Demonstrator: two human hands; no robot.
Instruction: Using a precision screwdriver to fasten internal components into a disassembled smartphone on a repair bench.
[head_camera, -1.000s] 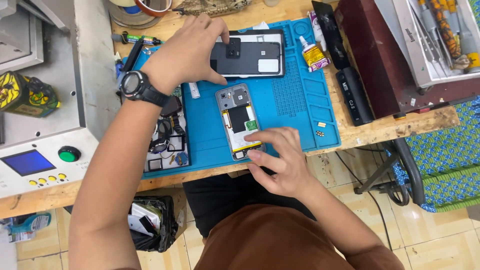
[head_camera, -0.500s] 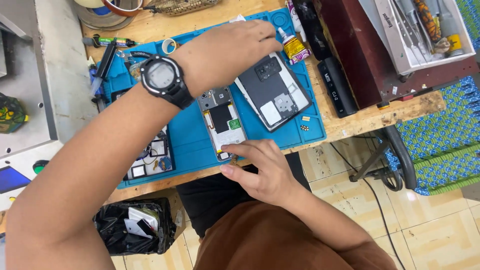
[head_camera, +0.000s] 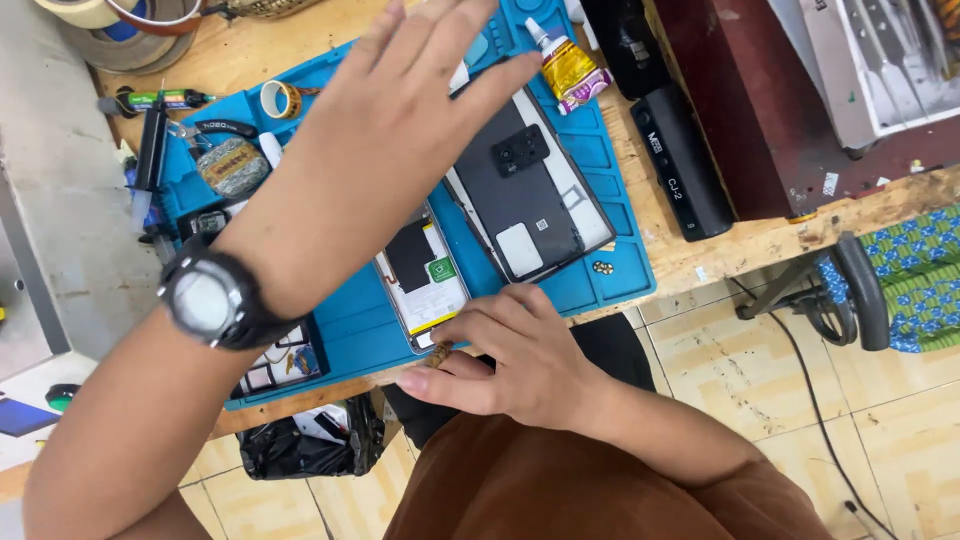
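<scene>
A wooden worktop (head_camera: 700, 255) over a tiled floor carries a blue mat (head_camera: 610, 170) crowded with repair bits. At the far left lie tape rolls (head_camera: 110, 30) and a small tape ring (head_camera: 280, 98), with pens (head_camera: 160, 100) and tools just beside them. The left hand (head_camera: 400, 130), a black watch (head_camera: 215, 300) on its wrist, hovers flat over the mat, fingers (head_camera: 480, 85) straight and slightly spread, holding nothing. Under it lies an opened phone (head_camera: 425, 275), its insides showing, near the mat's front edge. The right hand (head_camera: 510, 355) rests at that edge, fingers curled together, fingertips touching the phone's lower end. Just right of the phone lies a dark back cover (head_camera: 525, 190), tilted, and a yellow glue tube (head_camera: 570, 65) above it. Further right sits a black box (head_camera: 685, 165) against a dark red case (head_camera: 760, 110).
</scene>
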